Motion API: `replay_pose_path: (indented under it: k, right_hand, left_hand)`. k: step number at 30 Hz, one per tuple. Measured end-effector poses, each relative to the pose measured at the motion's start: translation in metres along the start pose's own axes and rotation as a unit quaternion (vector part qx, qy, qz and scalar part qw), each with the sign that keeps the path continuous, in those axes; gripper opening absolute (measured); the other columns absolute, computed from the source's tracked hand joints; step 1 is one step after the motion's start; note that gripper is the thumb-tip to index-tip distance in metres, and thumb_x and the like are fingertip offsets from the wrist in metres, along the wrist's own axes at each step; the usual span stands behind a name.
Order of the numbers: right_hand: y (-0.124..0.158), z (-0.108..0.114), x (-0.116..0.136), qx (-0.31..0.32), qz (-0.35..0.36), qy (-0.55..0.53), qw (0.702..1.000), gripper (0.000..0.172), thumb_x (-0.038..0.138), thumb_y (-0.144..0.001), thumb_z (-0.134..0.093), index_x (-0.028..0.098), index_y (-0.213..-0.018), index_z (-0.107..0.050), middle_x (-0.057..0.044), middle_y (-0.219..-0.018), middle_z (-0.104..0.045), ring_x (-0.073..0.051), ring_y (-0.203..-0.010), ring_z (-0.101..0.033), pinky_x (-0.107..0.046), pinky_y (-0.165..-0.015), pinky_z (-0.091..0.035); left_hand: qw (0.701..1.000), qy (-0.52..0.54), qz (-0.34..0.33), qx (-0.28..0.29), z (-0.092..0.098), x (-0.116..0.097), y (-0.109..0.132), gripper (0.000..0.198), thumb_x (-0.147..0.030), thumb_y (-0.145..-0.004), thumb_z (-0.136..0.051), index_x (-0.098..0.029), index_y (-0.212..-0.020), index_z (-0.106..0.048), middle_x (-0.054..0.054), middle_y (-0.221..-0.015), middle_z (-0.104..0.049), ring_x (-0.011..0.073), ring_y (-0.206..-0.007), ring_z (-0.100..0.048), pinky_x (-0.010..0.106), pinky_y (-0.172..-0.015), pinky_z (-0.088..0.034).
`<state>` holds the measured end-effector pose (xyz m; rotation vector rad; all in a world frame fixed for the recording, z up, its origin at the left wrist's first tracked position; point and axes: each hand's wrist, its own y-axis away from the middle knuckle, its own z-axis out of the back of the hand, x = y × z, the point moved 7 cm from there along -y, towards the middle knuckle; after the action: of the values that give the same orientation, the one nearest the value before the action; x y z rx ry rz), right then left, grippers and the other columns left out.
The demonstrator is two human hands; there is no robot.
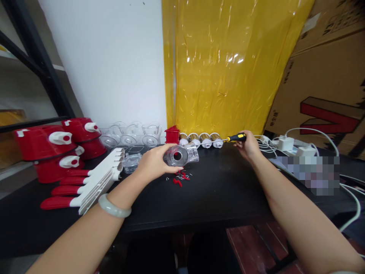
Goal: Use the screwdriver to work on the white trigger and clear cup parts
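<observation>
Left hand: the left hand (155, 163) is curled around a clear plastic housing (182, 154), holding it on its side just above the black table (222, 198), near the back edge.
Right hand: the right hand (248, 146) is closed on the black-and-yellow handle of a screwdriver (228, 139), whose shaft lies along the back edge, pointing left.
Below the housing: small screws (181, 176) and red clips (178, 182) are scattered on the table.
Back edge: a red block (172, 134), gold-banded cylinders (205, 139), clear cups (129, 135).
Left end: red hoppers (57, 146), white-and-red handles (94, 180).
Right end: white chargers (286, 144) with cables.
</observation>
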<state>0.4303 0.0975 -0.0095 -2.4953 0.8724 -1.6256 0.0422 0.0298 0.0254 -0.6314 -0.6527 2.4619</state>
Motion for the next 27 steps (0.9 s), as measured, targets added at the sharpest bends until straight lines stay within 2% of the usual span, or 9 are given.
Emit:
replay_pose_path:
  k: [4,8,11,14,17,22,27]
  right_hand:
    - [0.0023,0.0000,0.0013,-0.038,-0.026,-0.015,0.999,0.008,0.031,-0.085,-0.054,0.024,-0.081,-0.053,0.007,-0.052,-0.045,-0.009,-0.038,-0.038,-0.022,-0.042,-0.042]
    - [0.0020,-0.0020,-0.0018,-0.049,-0.046,-0.043,0.997,0.013,0.030,-0.090,-0.049,0.023,-0.079,-0.051,0.006,-0.056,-0.049,-0.009,-0.041,-0.042,-0.021,-0.042,-0.043]
    - [-0.0009,0.0001,-0.0061,-0.063,-0.037,-0.061,0.995,0.026,0.042,-0.093,-0.052,0.023,-0.077,-0.045,0.006,-0.057,-0.048,-0.010,-0.043,-0.045,-0.021,-0.041,-0.042]
    - [-0.0026,0.0016,-0.0073,-0.066,-0.009,-0.052,0.996,0.042,0.062,-0.091,-0.056,0.025,-0.079,-0.041,0.007,-0.058,-0.046,-0.009,-0.042,-0.045,-0.021,-0.039,-0.040]
    - [-0.0010,0.0030,-0.0030,-0.070,0.025,-0.013,0.997,0.051,0.072,-0.085,-0.059,0.025,-0.080,-0.039,0.010,-0.056,-0.041,-0.007,-0.037,-0.038,-0.020,-0.038,-0.039]
    - [0.0038,0.0017,0.0016,-0.073,0.028,0.011,0.997,0.044,0.058,-0.086,-0.068,0.025,-0.080,-0.039,0.012,-0.054,-0.039,-0.005,-0.033,-0.031,-0.018,-0.036,-0.037]
    - [0.0057,-0.0032,-0.0037,-0.066,-0.013,-0.029,0.997,0.024,0.041,-0.089,-0.065,0.023,-0.084,-0.050,0.009,-0.059,-0.051,-0.005,-0.034,-0.039,-0.020,-0.038,-0.044]
  left_hand:
    - [1.000,0.001,-0.003,0.002,-0.0003,-0.0002,-0.0002,0.076,-0.056,-0.063,-0.086,-0.032,-0.131,-0.065,0.004,-0.124,-0.075,0.0321,-0.111,-0.071,0.043,-0.088,-0.055]
    - [1.000,-0.001,-0.002,0.003,0.0001,-0.0008,-0.0003,0.076,-0.056,-0.063,-0.086,-0.032,-0.132,-0.064,0.003,-0.123,-0.076,0.0316,-0.110,-0.072,0.042,-0.088,-0.054]
    - [1.000,-0.005,-0.001,0.008,0.0001,-0.0026,0.0003,0.075,-0.056,-0.063,-0.086,-0.033,-0.131,-0.064,0.003,-0.122,-0.076,0.0314,-0.110,-0.072,0.042,-0.087,-0.054]
    - [1.000,0.000,-0.003,0.016,-0.0007,-0.0057,0.0009,0.074,-0.055,-0.063,-0.086,-0.034,-0.130,-0.065,0.001,-0.120,-0.077,0.0308,-0.109,-0.072,0.041,-0.086,-0.054]
    - [1.000,0.006,-0.001,0.017,-0.0007,-0.0069,0.0009,0.073,-0.054,-0.062,-0.087,-0.034,-0.129,-0.066,0.001,-0.117,-0.077,0.0310,-0.107,-0.073,0.042,-0.086,-0.055]
    - [1.000,0.011,-0.011,0.002,0.0003,-0.0046,0.0005,0.074,-0.055,-0.061,-0.087,-0.033,-0.129,-0.066,0.004,-0.120,-0.077,0.0322,-0.108,-0.072,0.044,-0.089,-0.055]
    - [1.000,0.011,-0.014,-0.010,-0.0001,0.0006,0.0007,0.078,-0.058,-0.063,-0.086,-0.031,-0.133,-0.064,0.005,-0.128,-0.074,0.0322,-0.116,-0.070,0.045,-0.096,-0.054]
